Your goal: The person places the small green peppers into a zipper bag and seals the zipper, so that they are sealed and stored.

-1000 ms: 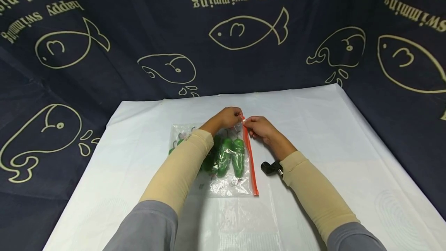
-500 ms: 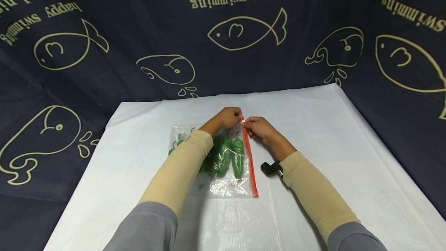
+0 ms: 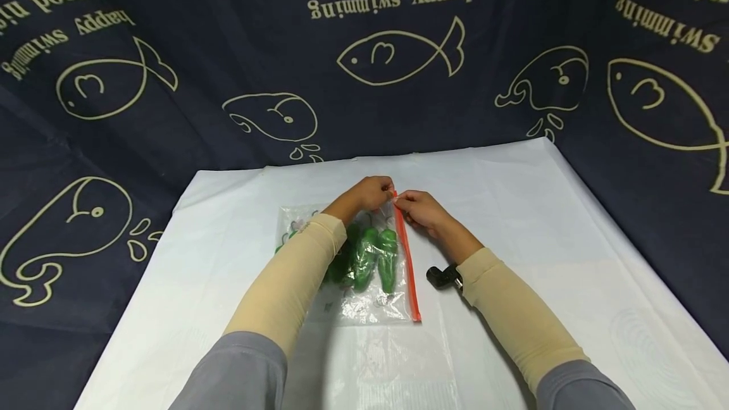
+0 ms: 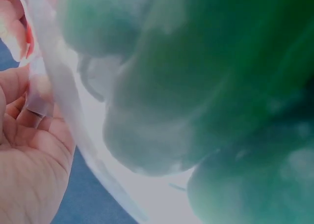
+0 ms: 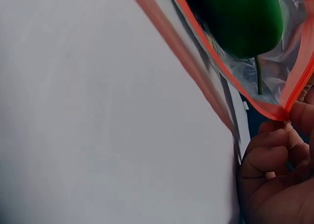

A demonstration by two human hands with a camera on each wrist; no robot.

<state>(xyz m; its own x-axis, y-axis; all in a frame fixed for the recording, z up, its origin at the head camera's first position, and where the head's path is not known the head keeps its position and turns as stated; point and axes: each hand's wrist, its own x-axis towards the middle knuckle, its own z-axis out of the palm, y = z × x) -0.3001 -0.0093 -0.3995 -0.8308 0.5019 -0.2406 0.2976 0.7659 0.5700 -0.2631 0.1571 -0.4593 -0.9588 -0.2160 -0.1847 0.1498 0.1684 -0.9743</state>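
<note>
A clear zip bag (image 3: 364, 315) with a red zip strip (image 3: 411, 277) lies on the table with several green peppers (image 3: 387, 261) inside. My left hand (image 3: 373, 193) pinches the bag at the far end of the strip, and part of the bag shows beside that hand (image 4: 34, 155) in the left wrist view. Close on its right, my right hand (image 3: 424, 209) pinches the same corner. Seen from the right wrist, the two red edges spread apart and meet at the right fingertips (image 5: 282, 123). The left forearm hides some peppers.
A white sheet covers the table (image 3: 512, 207), and a dark cloth (image 3: 256, 49) with fish drawings hangs behind it. A black device (image 3: 441, 277) sits beside the right wrist. A clear plastic sheet (image 3: 398, 366) lies in front of the bag.
Both hands stay at the bag's far corner and barely move. The white slider, visible between them earlier, is now mostly covered by the right fingers. The head view has shifted slightly.
</note>
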